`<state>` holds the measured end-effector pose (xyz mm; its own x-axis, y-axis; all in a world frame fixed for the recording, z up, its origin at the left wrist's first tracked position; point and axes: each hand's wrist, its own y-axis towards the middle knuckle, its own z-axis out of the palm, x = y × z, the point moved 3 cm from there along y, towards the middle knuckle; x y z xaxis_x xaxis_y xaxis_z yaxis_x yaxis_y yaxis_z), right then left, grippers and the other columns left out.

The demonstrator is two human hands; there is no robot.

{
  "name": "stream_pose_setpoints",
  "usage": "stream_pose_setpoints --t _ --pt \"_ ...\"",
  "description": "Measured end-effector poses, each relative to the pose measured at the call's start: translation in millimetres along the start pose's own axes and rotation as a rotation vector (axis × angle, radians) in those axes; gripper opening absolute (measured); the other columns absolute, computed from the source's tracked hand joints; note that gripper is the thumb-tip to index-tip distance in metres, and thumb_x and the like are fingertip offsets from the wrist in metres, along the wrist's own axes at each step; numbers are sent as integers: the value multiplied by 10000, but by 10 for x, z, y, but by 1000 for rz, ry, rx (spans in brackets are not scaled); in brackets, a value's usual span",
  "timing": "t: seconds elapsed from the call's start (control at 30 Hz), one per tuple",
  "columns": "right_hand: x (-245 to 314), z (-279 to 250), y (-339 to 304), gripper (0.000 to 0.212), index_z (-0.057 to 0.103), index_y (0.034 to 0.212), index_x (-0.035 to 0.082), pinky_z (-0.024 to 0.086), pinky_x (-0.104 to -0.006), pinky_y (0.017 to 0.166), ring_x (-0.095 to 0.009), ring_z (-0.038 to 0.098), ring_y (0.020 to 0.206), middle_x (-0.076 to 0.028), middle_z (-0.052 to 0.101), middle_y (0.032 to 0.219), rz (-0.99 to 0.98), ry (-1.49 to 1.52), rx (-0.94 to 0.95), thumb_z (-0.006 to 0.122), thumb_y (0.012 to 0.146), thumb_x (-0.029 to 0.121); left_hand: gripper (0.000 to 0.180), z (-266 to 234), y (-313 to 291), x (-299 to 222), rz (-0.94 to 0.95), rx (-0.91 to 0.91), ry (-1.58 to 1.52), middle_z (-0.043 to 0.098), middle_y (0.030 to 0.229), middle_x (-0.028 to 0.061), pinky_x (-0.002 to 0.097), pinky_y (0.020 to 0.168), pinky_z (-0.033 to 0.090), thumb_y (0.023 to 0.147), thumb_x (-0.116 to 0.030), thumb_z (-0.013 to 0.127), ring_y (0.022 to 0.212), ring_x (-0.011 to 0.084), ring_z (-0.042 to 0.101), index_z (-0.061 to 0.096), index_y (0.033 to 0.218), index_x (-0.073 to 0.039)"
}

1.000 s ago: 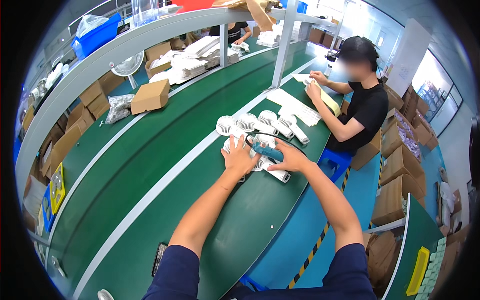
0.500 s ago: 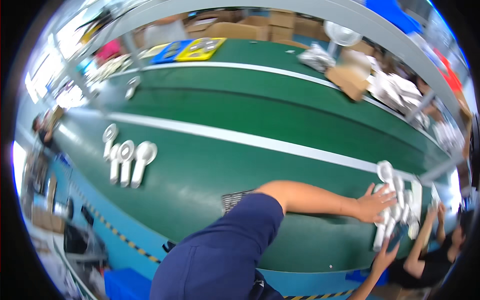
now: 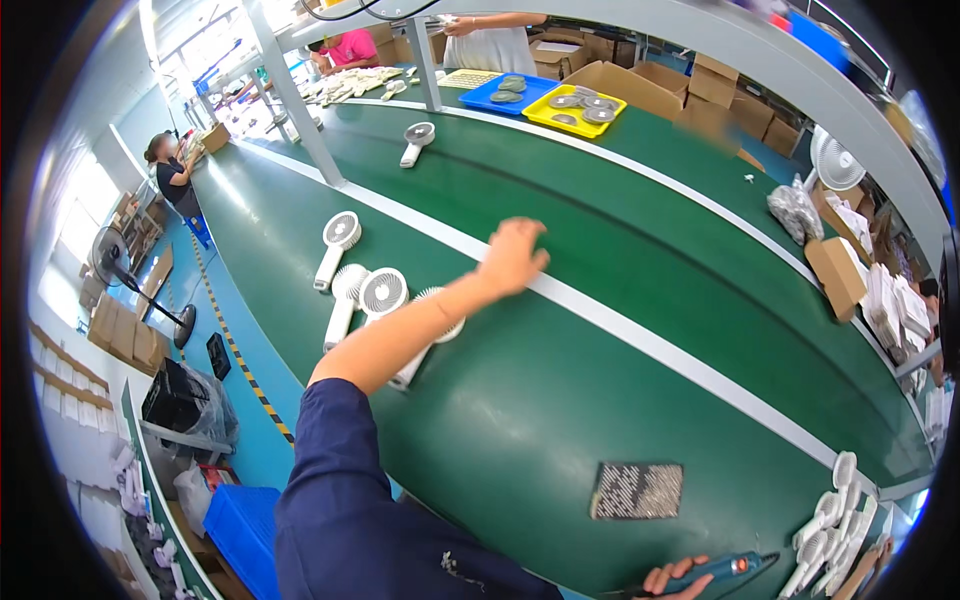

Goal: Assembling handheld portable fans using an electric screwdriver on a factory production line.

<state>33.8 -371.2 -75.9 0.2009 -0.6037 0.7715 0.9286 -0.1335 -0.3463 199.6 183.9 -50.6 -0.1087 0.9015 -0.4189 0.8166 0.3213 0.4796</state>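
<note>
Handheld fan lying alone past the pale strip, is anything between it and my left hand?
Nothing visible stands in the way: only green work surface shows between your left hand and the lone white fan.

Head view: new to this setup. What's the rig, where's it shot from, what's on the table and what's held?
No robot: these are a person's own bare hands. A wide fisheye camera on their head looks down, so straight edges bend. The left hand is stretched over the green table, fingers curled, nothing visible in it. The right hand, at the lower edge, holds a teal corded tool. White handheld fans lie near the left forearm, more at lower right. A dark rectangular tray of small pieces lies between. Across the table sit a blue tray and a yellow tray with round grey parts.
</note>
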Motion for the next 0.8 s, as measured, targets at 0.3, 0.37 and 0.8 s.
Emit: stream_pose_setpoints --t 0.3,0.37,0.8 --pt "64 240 110 468 534 1113 166 326 -269 410 -132 346 446 -17 503 722 26 -93 -590 431 968 598 675 -635 1310 2791 -732 -138 507 458 1377 157 475 957 477 841 -439 718 1250 341 470 467 1335 -54" --pt "-7 124 155 459 547 1098 175 319 -270 414 -132 343 450 -11 502 712 22 -124 -530 437 965 600 521 -655 1309 2940 -777 -78 598 500 1344 110 454 937 496 888 -369 675 1240 301 491 519 1291 -79" --pt "6 154 135 344 524 1033 106 263 -210 310 -57 274 374 18 373 633 -152 217 -60 438 1032 440 342 -1247 436 1783 -750 96 -1297 597 880 109 254 645 489 1072 -237 314 688 146 523 471 1136 60"
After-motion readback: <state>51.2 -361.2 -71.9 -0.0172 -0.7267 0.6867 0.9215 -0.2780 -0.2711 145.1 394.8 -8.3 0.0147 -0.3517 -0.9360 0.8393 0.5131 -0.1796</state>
